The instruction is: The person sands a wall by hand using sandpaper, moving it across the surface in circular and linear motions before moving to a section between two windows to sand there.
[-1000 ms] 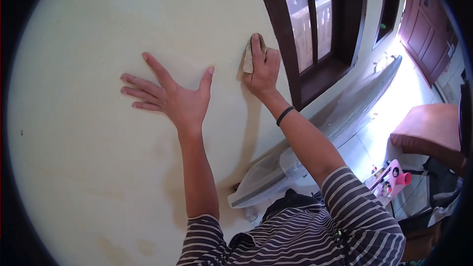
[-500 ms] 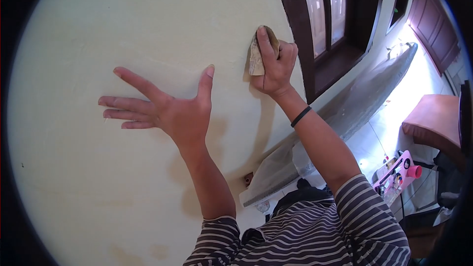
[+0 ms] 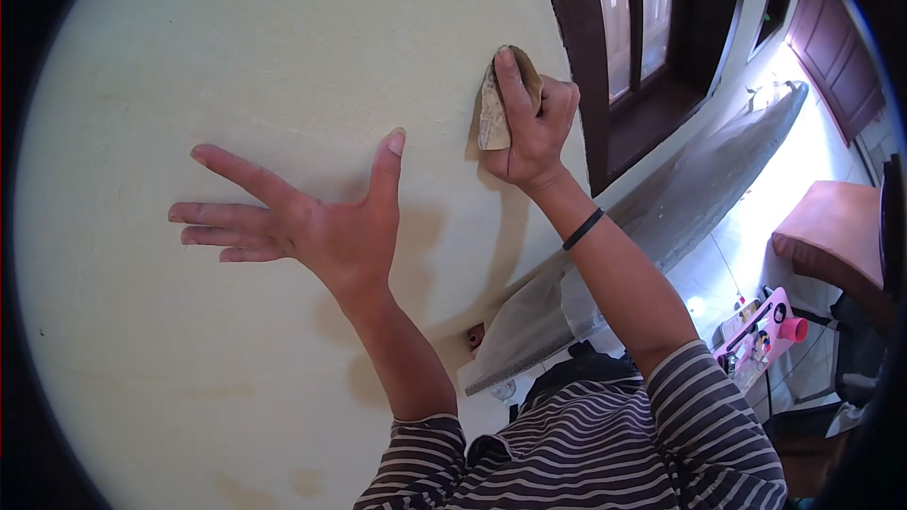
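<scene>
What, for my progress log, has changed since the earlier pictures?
The left hand swung its spread fingers leftward, away from the right hand, and the view shifted. Nothing was gripped or released: the right hand still holds the folded sheet by the window frame.

A pale cream wall (image 3: 255, 57), faintly stained low down, fills most of the view. Right of it, a dark brown frame (image 3: 584, 66) holds a barred window (image 3: 616, 19). Beyond, bright light glares off the white tiled floor (image 3: 727, 250), near a panelled brown door (image 3: 833, 52) and a brown padded seat (image 3: 831, 227).
</scene>
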Available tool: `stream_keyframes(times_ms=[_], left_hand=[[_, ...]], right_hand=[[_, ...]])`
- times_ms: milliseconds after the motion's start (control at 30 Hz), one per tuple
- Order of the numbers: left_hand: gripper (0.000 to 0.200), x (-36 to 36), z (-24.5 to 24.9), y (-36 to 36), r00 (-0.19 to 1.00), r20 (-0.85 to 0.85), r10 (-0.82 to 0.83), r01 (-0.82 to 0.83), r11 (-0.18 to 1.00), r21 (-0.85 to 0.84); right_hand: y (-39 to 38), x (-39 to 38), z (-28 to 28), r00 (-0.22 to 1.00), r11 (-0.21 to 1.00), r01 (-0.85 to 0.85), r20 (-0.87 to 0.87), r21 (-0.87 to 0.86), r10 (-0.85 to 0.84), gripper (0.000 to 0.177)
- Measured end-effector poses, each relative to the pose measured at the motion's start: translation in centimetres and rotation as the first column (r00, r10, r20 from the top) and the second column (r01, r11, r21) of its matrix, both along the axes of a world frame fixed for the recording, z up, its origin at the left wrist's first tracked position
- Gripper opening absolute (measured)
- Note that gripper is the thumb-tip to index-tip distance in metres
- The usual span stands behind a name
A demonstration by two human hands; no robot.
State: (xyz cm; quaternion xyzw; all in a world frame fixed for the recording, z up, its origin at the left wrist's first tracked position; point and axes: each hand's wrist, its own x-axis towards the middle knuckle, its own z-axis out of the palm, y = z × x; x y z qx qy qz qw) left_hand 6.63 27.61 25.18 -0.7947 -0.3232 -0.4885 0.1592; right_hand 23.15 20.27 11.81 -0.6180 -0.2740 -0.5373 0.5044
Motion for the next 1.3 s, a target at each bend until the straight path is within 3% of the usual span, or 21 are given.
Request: stream_keyframes(times_ms=[1300], left_hand=[[0.153, -0.08, -0.01, 0.27, 1.0, -0.012, -0.016, 0.016, 1.0, 0.008]], right_hand=[[-0.4, -0.32, 0.16, 1.0, 0.999, -0.02, 0.005, -0.035, 0.021, 0.066]])
